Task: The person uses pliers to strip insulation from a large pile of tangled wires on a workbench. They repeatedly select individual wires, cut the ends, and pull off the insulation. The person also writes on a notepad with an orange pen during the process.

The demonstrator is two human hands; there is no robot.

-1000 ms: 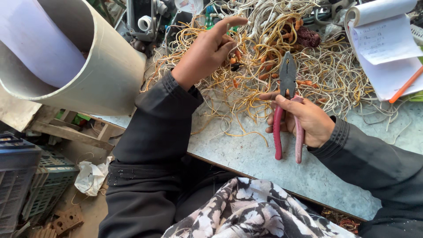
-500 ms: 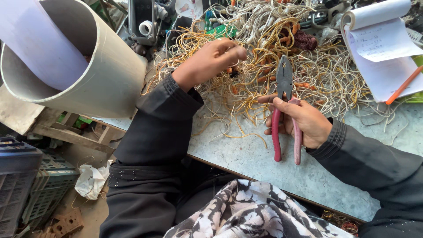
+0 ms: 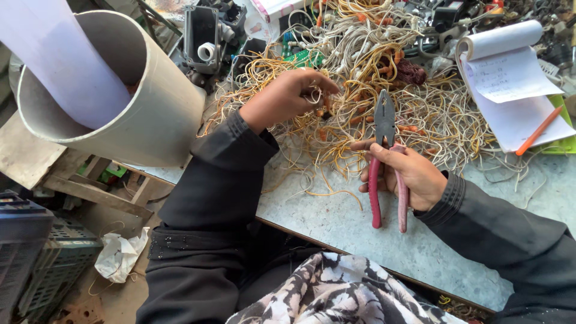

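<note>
- A person seated at a pale worktable (image 3: 360, 228) sorts a tangled heap of yellow and white wires (image 3: 384, 78) that covers the table's far half.
- The left hand (image 3: 287, 96) reaches into the heap, fingers curled and pinching a few strands near its front edge; which strands exactly cannot be told in the tangle.
- The right hand (image 3: 408, 174) is closed around a pair of pliers (image 3: 386, 159) with pink and red handles, the dark nose pointing away from the person into the wires; the handles rest low over the bare tabletop, and the nose looks shut.
- Loose wire ends trail from the heap onto the table between the two hands and lie just beside the pliers.
- To the right, a spiral notepad (image 3: 516, 84) with its top pages rolled back lies partly on the wires, an orange pencil (image 3: 538, 131) across its lower corner.
- At the far left a wide grey pipe section (image 3: 150, 120) stands tilted at the table's corner, a pale sheet curled inside it, close to the left sleeve.
- Behind the heap sit dark electrical parts (image 3: 207, 36) and a green circuit board (image 3: 307, 57), crowding the table's far edge.
- The only bare surface is the near strip of table in front of the person, running along the edge above a floral cloth (image 3: 336, 294) on the lap.
- Below the table's left side lie a dark plastic crate (image 3: 36, 258) and a crumpled white bag (image 3: 120, 255).
</note>
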